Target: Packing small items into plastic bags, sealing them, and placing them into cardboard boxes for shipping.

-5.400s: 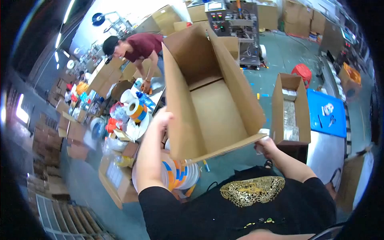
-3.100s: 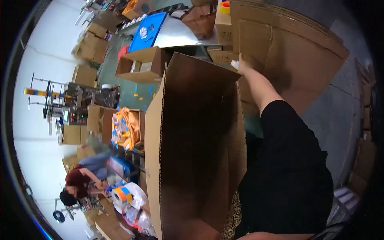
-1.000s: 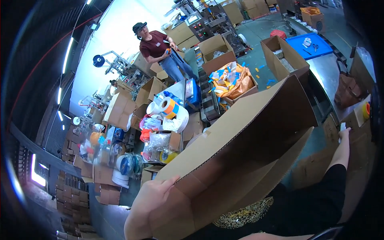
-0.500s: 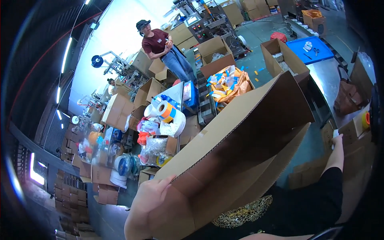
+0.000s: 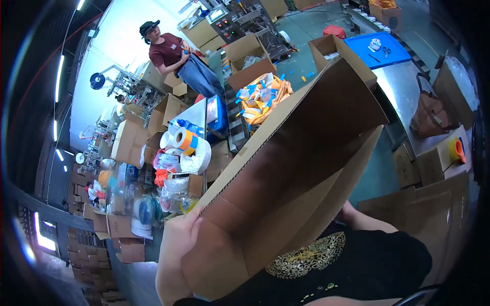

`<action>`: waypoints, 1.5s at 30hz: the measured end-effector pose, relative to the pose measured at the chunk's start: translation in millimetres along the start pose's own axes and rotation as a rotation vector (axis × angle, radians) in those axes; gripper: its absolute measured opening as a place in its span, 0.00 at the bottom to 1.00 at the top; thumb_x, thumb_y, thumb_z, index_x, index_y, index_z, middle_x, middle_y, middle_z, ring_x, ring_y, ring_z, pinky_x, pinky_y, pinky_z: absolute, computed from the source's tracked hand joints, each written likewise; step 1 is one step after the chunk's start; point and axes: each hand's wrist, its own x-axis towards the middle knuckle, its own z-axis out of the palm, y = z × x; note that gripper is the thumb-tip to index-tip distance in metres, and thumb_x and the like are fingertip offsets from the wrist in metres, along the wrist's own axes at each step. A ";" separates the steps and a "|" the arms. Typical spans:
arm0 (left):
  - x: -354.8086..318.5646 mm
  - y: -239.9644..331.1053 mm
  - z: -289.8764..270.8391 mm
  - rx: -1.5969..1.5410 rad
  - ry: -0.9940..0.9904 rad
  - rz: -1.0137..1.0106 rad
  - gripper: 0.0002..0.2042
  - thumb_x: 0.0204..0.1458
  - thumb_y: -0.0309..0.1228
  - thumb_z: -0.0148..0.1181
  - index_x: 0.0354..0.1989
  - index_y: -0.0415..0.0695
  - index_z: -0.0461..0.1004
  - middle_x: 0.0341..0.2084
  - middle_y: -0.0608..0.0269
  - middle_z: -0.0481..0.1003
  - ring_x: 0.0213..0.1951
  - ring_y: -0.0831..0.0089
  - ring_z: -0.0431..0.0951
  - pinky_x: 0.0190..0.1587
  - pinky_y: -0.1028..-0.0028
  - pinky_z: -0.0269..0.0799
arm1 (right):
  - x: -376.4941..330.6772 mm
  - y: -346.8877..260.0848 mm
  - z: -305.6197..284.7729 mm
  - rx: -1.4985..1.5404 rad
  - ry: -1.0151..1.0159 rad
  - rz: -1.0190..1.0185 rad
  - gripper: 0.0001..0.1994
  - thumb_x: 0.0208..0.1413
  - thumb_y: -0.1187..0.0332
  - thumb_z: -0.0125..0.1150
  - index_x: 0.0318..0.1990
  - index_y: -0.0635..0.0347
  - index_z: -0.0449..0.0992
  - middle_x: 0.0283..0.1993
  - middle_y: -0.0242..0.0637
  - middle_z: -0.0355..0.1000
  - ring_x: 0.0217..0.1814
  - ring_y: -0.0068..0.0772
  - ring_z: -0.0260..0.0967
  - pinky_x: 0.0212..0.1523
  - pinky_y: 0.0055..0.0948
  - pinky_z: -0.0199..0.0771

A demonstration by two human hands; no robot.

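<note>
A large cardboard box stands tilted in front of me, its open side facing me and its inside bare. My left hand is closed over the box's near left edge, thumb on the inside wall. Beside the lower right flap is my right hand; the flap covers its fingers, so what it holds, if anything, does not show. Farther right, a roll of orange and yellow tape rests on a cardboard box.
A person in a dark red shirt stands beyond the box. Left of it are paper rolls and plastic bags. An open orange bag lies behind. A blue tray with scissors, a brown bag and flattened cardboard are right.
My right hand has come from the far right, where it held a small white thing, to the box's flap. The view has shifted right; my left hand keeps its hold on the box.
</note>
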 end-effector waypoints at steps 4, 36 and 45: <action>44.4 -21.0 2.7 -0.028 0.105 0.030 0.15 0.45 0.27 0.55 0.43 0.40 0.69 0.23 0.46 0.72 0.27 0.53 0.73 0.28 0.65 0.68 | 2.7 -78.5 90.1 0.226 -0.080 0.025 0.19 0.52 0.66 0.53 0.52 0.59 0.61 0.49 0.41 0.64 0.49 0.36 0.62 0.45 0.37 0.67; 437.4 -308.7 148.1 -0.303 -0.050 -0.388 0.25 0.49 0.34 0.54 0.53 0.33 0.59 0.52 0.46 0.62 0.53 0.58 0.63 0.55 0.67 0.56 | 288.6 -319.2 88.9 -0.423 0.465 -0.380 0.22 0.38 0.77 0.60 0.44 0.62 0.60 0.30 0.37 0.67 0.21 0.29 0.68 0.21 0.29 0.69; 471.4 -170.7 48.5 -0.043 0.101 -0.397 0.25 0.49 0.36 0.53 0.51 0.32 0.60 0.51 0.46 0.63 0.52 0.56 0.63 0.54 0.65 0.58 | 295.4 -469.9 -20.9 -0.381 0.469 -0.342 0.22 0.39 0.77 0.58 0.46 0.62 0.60 0.32 0.39 0.67 0.22 0.29 0.67 0.24 0.30 0.69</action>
